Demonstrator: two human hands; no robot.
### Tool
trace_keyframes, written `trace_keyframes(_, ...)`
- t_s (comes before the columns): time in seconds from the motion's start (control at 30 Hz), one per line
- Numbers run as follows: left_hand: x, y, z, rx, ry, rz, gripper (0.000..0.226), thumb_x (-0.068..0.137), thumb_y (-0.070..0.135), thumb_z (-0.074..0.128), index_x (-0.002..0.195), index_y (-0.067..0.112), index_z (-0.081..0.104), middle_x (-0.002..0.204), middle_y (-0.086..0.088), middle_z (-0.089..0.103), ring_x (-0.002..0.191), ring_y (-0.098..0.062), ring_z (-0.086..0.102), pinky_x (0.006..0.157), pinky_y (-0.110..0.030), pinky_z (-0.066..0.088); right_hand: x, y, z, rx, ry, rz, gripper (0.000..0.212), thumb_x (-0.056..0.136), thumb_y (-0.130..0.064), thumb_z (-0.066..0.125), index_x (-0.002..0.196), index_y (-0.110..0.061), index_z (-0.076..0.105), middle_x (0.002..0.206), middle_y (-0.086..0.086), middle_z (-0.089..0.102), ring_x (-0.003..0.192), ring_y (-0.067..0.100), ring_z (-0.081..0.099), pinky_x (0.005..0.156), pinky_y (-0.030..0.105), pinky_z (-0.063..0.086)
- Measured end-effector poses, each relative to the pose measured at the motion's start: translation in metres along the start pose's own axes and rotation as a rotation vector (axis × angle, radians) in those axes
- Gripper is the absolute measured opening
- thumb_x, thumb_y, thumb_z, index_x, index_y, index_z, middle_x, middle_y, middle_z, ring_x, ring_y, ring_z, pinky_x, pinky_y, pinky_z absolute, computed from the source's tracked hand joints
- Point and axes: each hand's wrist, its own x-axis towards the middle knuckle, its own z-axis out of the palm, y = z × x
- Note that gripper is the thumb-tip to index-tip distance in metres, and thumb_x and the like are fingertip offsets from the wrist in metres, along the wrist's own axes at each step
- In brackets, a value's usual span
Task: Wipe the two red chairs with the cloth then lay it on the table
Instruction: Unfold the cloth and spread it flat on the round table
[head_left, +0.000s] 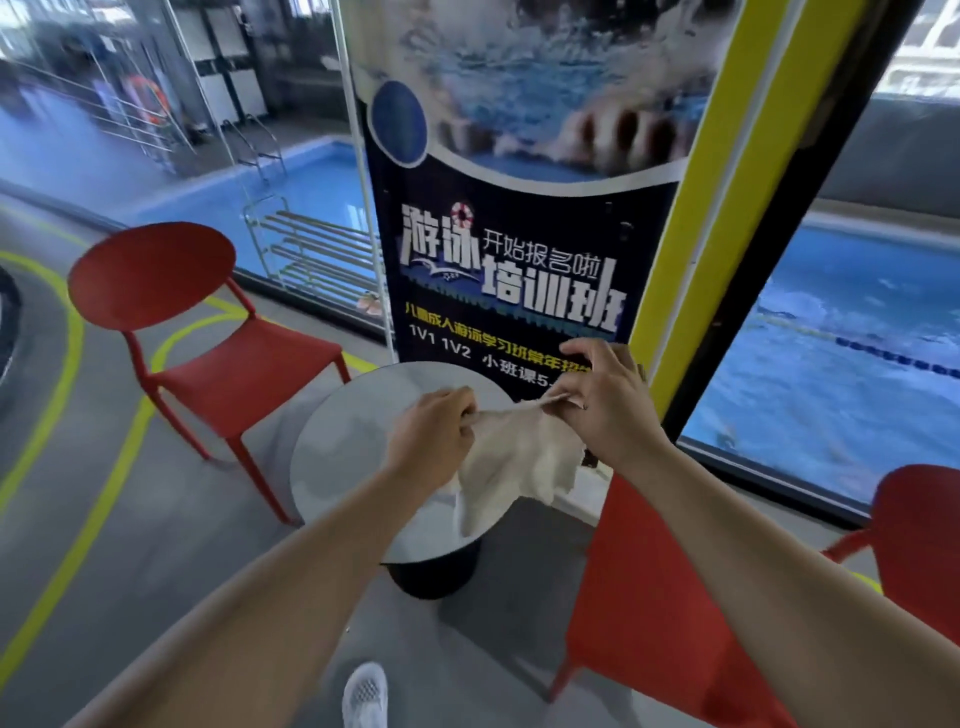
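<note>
A cream cloth (519, 462) hangs stretched between my two hands above the small round grey table (343, 447). My left hand (434, 431) pinches its left corner and my right hand (602, 400) pinches the right corner; the rest droops toward the tabletop. One red chair (208, 343) with an oval back stands to the left of the table. The other red chair (654, 613) stands to the right, its seat partly hidden by my right forearm.
A tall dark banner (509, 270) stands just behind the table beside a yellow-and-black pillar (696, 291). Glass walls show a blue pool (852, 364) beyond. The grey floor has yellow lines (67, 566). My white shoe (366, 696) is at the bottom.
</note>
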Motion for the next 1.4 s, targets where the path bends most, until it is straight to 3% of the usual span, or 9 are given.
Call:
trace_keyframes(0.2, 0.021, -0.076, -0.020, 0.241, 0.012, -0.160, 0.013, 0.081, 0.008, 0.047, 0.080, 0.020, 0.053, 0.077, -0.001, 0.059, 0.073, -0.025, 0.050, 0.068, -0.030, 0.030, 0.047, -0.035, 0.042, 0.150, -0.128, 0.007, 0.021, 0.088, -0.004, 0.055, 0.103, -0.005, 0.070, 0.106, 0.009, 0.065, 0.102, 0.024, 0.057, 0.087, 0.035, 0.047)
trace_keyframes(0.43, 0.084, -0.185, -0.032, 0.419, -0.169, -0.122, 0.014, 0.087, 0.021, 0.048, 0.078, 0.020, 0.058, 0.088, -0.002, 0.068, 0.090, -0.024, 0.059, 0.077, -0.033, 0.030, 0.120, -0.051, 0.105, 0.223, -0.132, 0.181, 0.032, 0.091, 0.000, 0.043, 0.103, -0.012, 0.070, 0.109, 0.006, 0.069, 0.102, 0.021, 0.061, 0.084, 0.029, 0.047)
trace_keyframes(0.53, 0.116, -0.229, -0.040, 0.375, -0.189, -0.118, 0.015, 0.086, 0.028, 0.051, 0.090, 0.023, 0.064, 0.096, 0.001, 0.067, 0.097, -0.021, 0.057, 0.080, -0.033, 0.030, 0.151, -0.047, 0.127, 0.250, -0.070, 0.273, 0.029, 0.089, 0.000, 0.048, 0.099, -0.011, 0.073, 0.105, 0.005, 0.073, 0.100, 0.019, 0.064, 0.080, 0.026, 0.048)
trace_keyframes(0.77, 0.180, -0.273, -0.056, 0.023, -0.006, -0.048, 0.007, 0.083, 0.019, 0.062, 0.081, 0.013, 0.065, 0.086, -0.003, 0.069, 0.083, -0.025, 0.059, 0.081, -0.035, 0.036, 0.197, -0.032, 0.173, 0.261, -0.015, 0.425, 0.033, 0.092, -0.001, 0.043, 0.100, -0.014, 0.071, 0.104, 0.006, 0.070, 0.093, 0.020, 0.061, 0.072, 0.027, 0.043)
trace_keyframes(0.93, 0.180, -0.306, -0.038, -0.099, -0.129, 0.005, 0.005, 0.081, 0.007, 0.063, 0.086, 0.007, 0.065, 0.085, -0.007, 0.070, 0.081, -0.027, 0.061, 0.069, -0.034, 0.044, 0.194, -0.021, 0.211, 0.310, -0.113, 0.480, 0.033, 0.093, 0.002, 0.044, 0.102, -0.014, 0.072, 0.098, -0.003, 0.066, 0.052, -0.010, 0.050, 0.051, 0.001, 0.038)
trace_keyframes(1.0, 0.165, -0.322, -0.021, -0.102, -0.226, 0.011, 0.005, 0.081, 0.006, 0.063, 0.086, 0.007, 0.065, 0.086, -0.005, 0.071, 0.081, -0.026, 0.063, 0.071, -0.034, 0.046, 0.179, -0.014, 0.232, 0.344, -0.219, 0.507, 0.032, 0.093, 0.004, 0.045, 0.103, -0.011, 0.071, 0.105, -0.001, 0.066, 0.067, -0.016, 0.058, 0.065, -0.001, 0.040)
trace_keyframes(1.1, 0.131, -0.346, 0.017, -0.093, -0.370, -0.056, 0.010, 0.081, 0.000, 0.058, 0.088, 0.006, 0.064, 0.088, -0.005, 0.071, 0.085, -0.027, 0.062, 0.078, -0.034, 0.046, 0.144, 0.000, 0.275, 0.355, -0.408, 0.552, 0.034, 0.094, 0.003, 0.044, 0.105, -0.014, 0.071, 0.115, 0.001, 0.068, 0.110, 0.011, 0.059, 0.090, 0.019, 0.041)
trace_keyframes(1.27, 0.077, -0.368, 0.080, -0.080, -0.579, -0.296, 0.025, 0.082, -0.004, 0.043, 0.095, 0.012, 0.057, 0.096, -0.005, 0.067, 0.092, -0.026, 0.055, 0.072, -0.026, 0.030, 0.089, 0.019, 0.336, 0.335, -0.612, 0.629, 0.034, 0.091, 0.004, 0.047, 0.102, -0.016, 0.072, 0.109, -0.001, 0.071, 0.109, 0.018, 0.062, 0.086, 0.023, 0.043)
trace_keyframes(1.4, 0.077, -0.373, 0.111, -0.124, -0.561, -0.480, 0.022, 0.083, -0.002, 0.046, 0.098, 0.007, 0.059, 0.090, -0.015, 0.068, 0.084, -0.033, 0.058, 0.070, -0.034, 0.041, 0.095, 0.034, 0.364, 0.317, -0.610, 0.708, 0.033, 0.091, 0.000, 0.046, 0.106, -0.017, 0.070, 0.111, 0.002, 0.070, 0.102, 0.019, 0.062, 0.079, 0.026, 0.045)
